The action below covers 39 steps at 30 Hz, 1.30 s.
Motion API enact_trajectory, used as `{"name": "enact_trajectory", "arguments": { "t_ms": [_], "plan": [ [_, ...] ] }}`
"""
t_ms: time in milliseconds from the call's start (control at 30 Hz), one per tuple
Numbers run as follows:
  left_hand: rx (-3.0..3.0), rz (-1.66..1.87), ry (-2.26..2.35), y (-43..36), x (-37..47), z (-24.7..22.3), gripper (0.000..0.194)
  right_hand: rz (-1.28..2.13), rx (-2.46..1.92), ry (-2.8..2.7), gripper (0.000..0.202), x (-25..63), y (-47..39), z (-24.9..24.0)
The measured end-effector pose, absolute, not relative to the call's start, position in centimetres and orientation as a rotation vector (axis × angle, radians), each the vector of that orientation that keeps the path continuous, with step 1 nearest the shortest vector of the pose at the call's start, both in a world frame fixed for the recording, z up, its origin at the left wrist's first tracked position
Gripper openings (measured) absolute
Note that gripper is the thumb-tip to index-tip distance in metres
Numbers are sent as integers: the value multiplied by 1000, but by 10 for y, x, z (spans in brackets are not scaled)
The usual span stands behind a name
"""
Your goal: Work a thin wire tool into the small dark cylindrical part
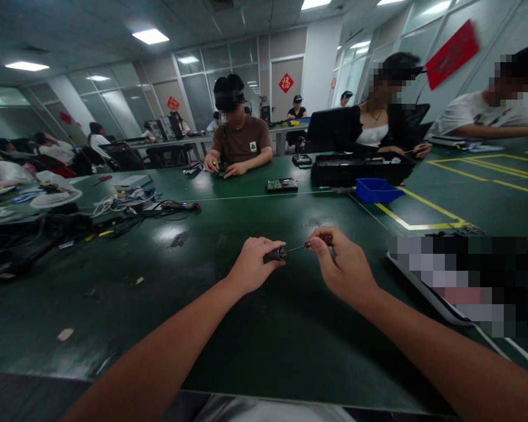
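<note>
My left hand [256, 264] is closed round a short dark cylindrical part [274, 255], whose open-looking end faces right. Between thumb and fingers of my right hand [341, 264] is the reddish-brown handle of a screwdriver [323, 237]. Its thin metal shaft points left and its tip meets the end of the dark part; how deep it goes in cannot be made out. Both hands are above the green tabletop [264, 334], near its front edge.
A blue bin [378, 190] and a black case [363, 169] stand ahead to the right. A circuit-board device [282, 185] lies farther ahead. Tangled cables [127, 202] spread to the left. A pixelated screen-like object [457, 281] is at right. A co-worker [242, 138] sits opposite.
</note>
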State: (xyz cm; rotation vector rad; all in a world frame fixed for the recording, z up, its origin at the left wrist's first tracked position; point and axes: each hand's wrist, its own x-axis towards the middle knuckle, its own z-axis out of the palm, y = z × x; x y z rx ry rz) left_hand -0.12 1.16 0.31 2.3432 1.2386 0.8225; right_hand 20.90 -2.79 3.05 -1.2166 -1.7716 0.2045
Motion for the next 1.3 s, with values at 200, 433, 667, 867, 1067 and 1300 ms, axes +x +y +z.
{"name": "enact_trajectory", "arguments": {
  "t_ms": [200,433,667,867,1067,1300],
  "plan": [
    [2265,868,1257,14,-4,1,37,184,-1248,-1744,19,209,-27,31],
    [2123,970,1281,13,-2,2,28,197,-1243,-1724,20,211,-27,30],
    [2244,804,1258,6,-5,11,31,206,-1226,-1721,19,211,-26,28],
    [2555,193,1162,2,-4,20,41,213,-1207,-1713,20,211,-26,27],
    [2583,30,1136,1,-1,18,34,228,-1206,-1709,20,211,-27,28],
    [2341,416,1157,7,-7,16,21,235,-1212,-1717,21,212,-26,28]
  ]
}}
